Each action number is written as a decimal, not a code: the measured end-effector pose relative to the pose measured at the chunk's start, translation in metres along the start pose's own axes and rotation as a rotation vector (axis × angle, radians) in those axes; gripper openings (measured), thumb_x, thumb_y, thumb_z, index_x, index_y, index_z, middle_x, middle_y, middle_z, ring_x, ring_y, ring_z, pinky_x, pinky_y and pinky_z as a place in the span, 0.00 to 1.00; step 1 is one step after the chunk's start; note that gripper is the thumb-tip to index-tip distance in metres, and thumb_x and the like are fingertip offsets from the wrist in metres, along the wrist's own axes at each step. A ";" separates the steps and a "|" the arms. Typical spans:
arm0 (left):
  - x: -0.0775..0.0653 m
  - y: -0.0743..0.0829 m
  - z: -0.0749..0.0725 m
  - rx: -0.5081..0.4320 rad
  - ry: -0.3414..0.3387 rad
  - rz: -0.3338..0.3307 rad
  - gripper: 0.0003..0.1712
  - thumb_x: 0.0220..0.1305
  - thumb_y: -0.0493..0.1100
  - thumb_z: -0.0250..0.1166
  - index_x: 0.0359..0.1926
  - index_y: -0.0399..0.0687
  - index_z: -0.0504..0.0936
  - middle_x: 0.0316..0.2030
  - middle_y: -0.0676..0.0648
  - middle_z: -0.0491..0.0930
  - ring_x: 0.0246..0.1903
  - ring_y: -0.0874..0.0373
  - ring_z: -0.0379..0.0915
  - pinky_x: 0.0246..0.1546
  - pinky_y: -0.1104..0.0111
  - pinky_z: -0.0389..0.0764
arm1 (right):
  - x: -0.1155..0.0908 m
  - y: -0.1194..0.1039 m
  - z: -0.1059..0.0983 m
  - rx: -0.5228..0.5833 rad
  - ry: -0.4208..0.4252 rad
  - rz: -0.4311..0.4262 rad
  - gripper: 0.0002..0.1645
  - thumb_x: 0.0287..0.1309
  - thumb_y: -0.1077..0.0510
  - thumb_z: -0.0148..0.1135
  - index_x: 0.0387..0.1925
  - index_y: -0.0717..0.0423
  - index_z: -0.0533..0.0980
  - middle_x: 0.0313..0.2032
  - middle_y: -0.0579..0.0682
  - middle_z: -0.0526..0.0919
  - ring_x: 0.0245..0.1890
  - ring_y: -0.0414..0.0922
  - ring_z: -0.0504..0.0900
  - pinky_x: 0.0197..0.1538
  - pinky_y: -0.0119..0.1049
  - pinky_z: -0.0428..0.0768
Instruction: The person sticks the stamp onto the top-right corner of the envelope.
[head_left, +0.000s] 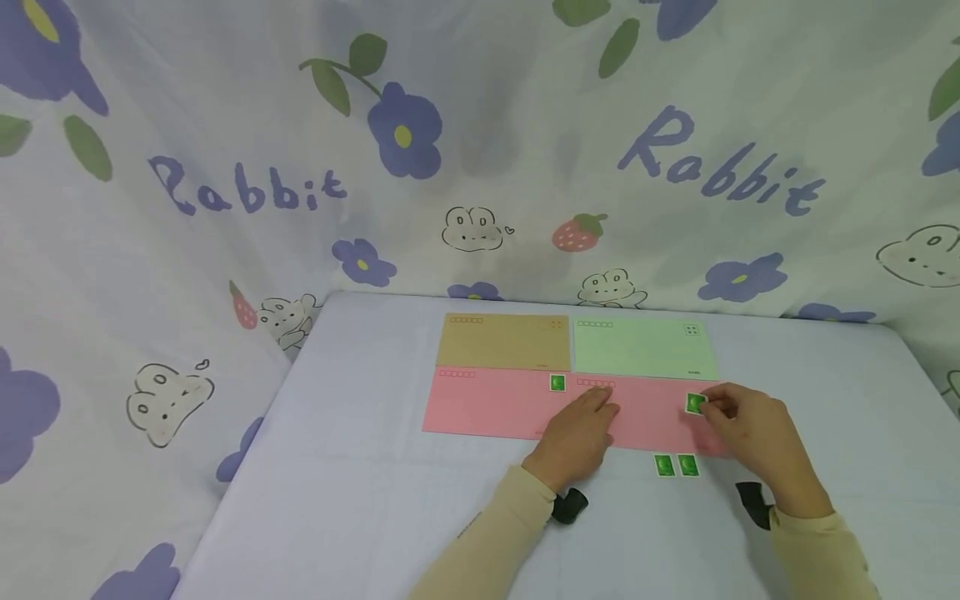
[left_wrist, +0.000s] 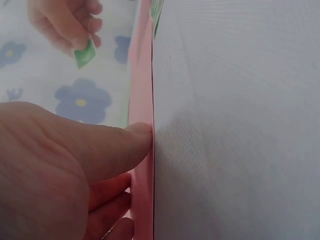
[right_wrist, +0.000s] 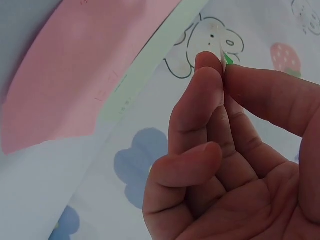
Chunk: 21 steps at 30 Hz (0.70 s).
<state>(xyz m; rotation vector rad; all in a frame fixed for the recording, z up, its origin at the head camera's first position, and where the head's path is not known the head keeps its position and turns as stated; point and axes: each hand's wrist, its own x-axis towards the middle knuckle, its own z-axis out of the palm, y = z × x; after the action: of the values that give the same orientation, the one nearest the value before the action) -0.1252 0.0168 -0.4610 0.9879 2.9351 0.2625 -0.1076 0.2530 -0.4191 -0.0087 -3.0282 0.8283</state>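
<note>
In the head view, a brown envelope (head_left: 501, 343) and a pale green envelope (head_left: 641, 350) lie side by side at the centre of the frame, just right of the middle. Directly below them are a left pink envelope (head_left: 483, 404) and a right pink envelope (head_left: 648, 417). A fixed stamp (head_left: 557, 382) lies at the upper right corner of the left pink one. The left hand (head_left: 576, 437), lower centre, grasps nothing; its fingers extend over the right pink envelope and rest on it. The right hand (head_left: 757, 429), lower right, pinches a green stamp (head_left: 695, 403) over that envelope's upper right part. Below its bottom edge, two loose stamps (head_left: 687, 466) lie next to each other on the white table (head_left: 322, 500). Light beige sleeves (head_left: 487, 533) enter from the bottom, with a black object beside each wrist. A printed cloth (head_left: 517, 100) with flowers, rabbits and lettering fills the upper frame.

In the left wrist view, the left thumb, centre left, touches pink paper near its edge, with the other fingers lower down. At upper left, the right hand holds the green stamp off the paper.

In the right wrist view, thumb and forefinger at upper right squeeze the stamp, seen nearly edge-on; pink paper fills the upper left, with a pale green strip alongside.
</note>
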 end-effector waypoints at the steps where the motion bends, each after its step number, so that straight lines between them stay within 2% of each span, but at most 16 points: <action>1: 0.000 0.000 0.000 0.001 0.001 0.001 0.25 0.62 0.47 0.61 0.60 0.48 0.72 0.65 0.49 0.63 0.66 0.59 0.53 0.66 0.73 0.52 | 0.001 0.001 0.000 -0.001 0.007 0.000 0.17 0.59 0.55 0.56 0.44 0.64 0.77 0.34 0.56 0.83 0.34 0.52 0.78 0.28 0.36 0.73; 7: 0.000 0.001 0.002 0.004 0.002 0.000 0.25 0.62 0.47 0.61 0.60 0.48 0.73 0.65 0.49 0.64 0.66 0.59 0.54 0.66 0.73 0.53 | 0.004 0.003 -0.003 -0.010 0.034 0.004 0.17 0.58 0.56 0.56 0.43 0.64 0.77 0.33 0.56 0.83 0.34 0.53 0.79 0.29 0.38 0.72; 16: 0.001 0.000 0.004 0.018 -0.008 -0.003 0.26 0.62 0.48 0.61 0.60 0.48 0.72 0.65 0.49 0.63 0.66 0.59 0.54 0.66 0.73 0.52 | 0.008 0.014 -0.008 0.002 0.048 0.028 0.19 0.59 0.53 0.55 0.45 0.64 0.76 0.34 0.58 0.83 0.36 0.55 0.79 0.33 0.47 0.75; 21: 0.001 0.001 0.003 0.014 -0.011 -0.002 0.26 0.62 0.48 0.61 0.60 0.48 0.72 0.65 0.49 0.63 0.66 0.59 0.54 0.66 0.73 0.53 | 0.011 0.022 -0.008 0.003 0.056 0.047 0.20 0.60 0.52 0.54 0.46 0.65 0.76 0.35 0.59 0.83 0.37 0.56 0.79 0.33 0.47 0.75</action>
<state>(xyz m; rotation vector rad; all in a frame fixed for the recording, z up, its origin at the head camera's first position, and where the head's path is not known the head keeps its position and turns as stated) -0.1258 0.0186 -0.4639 0.9846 2.9316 0.2364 -0.1181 0.2762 -0.4230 -0.1021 -2.9855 0.8212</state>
